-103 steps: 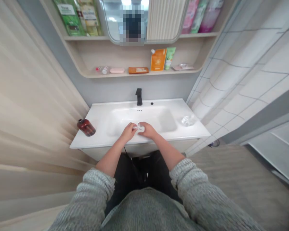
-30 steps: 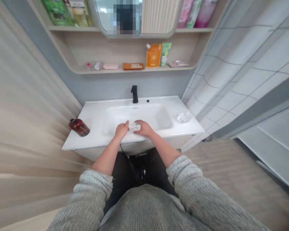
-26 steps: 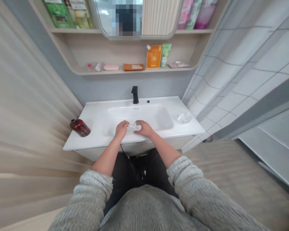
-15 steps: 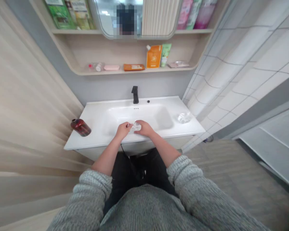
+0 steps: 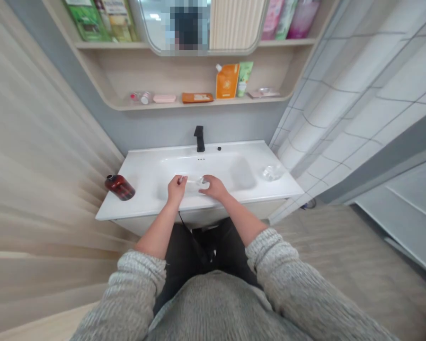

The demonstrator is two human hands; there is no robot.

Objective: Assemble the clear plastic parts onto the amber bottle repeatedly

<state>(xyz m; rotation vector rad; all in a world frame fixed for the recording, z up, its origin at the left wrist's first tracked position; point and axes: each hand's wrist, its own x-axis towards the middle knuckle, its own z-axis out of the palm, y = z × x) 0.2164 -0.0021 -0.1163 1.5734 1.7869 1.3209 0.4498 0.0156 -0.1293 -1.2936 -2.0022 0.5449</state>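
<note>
Over the front of the white sink point(image 5: 213, 163), my left hand point(image 5: 176, 190) is closed in a pinch on the end of a thin whitish strip-like thing point(image 5: 193, 180). It stretches toward my right hand point(image 5: 216, 188), whose thumb and fingers curl round a small clear plastic piece point(image 5: 203, 184). Whether strip and clear piece are joined I cannot tell. Both hands are at about the same height, a short gap apart. The exact kind of the clear piece is too small to make out.
A brown-red bottle point(image 5: 119, 187) lies tilted on the left of the counter. Crumpled clear plastic point(image 5: 272, 173) rests on the right. Behind stands a black faucet point(image 5: 199, 139). Above, the shelf point(image 5: 156, 107) holds an orange pouch point(image 5: 227, 81), a green tube point(image 5: 244, 79) and several small items.
My left hand has moved left and slightly away from me, so the gap between the hands is wider and the whitish strip shows between them. My right hand has barely moved.
</note>
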